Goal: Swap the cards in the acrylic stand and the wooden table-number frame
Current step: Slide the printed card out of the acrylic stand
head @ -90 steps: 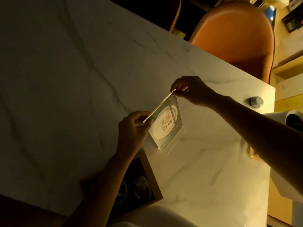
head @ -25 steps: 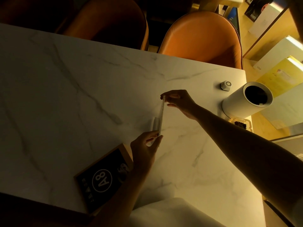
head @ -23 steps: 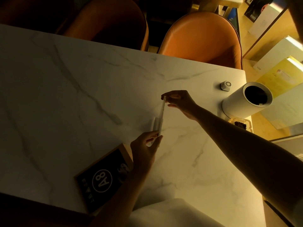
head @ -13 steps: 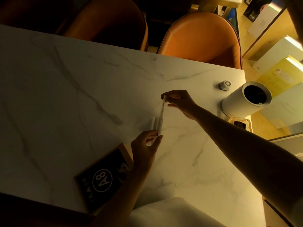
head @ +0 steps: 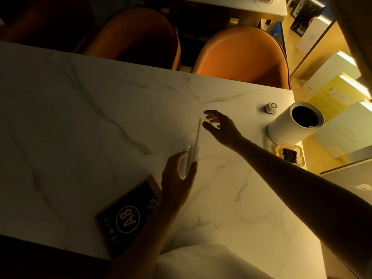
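The clear acrylic stand [head: 196, 141] stands upright on the marble table [head: 80, 121], seen edge-on from above as a thin line; any card in it is hidden. My left hand [head: 177, 178] cups its near end, thumb and fingers spread around the base, and whether they touch it is unclear. My right hand [head: 220, 126] hovers just right of the stand's far end, fingers spread, holding nothing. The wooden table-number frame [head: 128, 215] lies flat near the front edge, left of my left forearm, showing a black card marked A8.
A white cylindrical bin [head: 296, 122] stands at the right edge with a small hexagonal call button [head: 271, 107] behind it and a glass ashtray [head: 289, 155] in front. Two orange chairs [head: 241, 57] sit beyond the far edge. White cloth covers my lap.
My right hand has let go of the stand's far top corner and drawn slightly to the right, fingers opening. My left hand has loosened its pinch at the near end.
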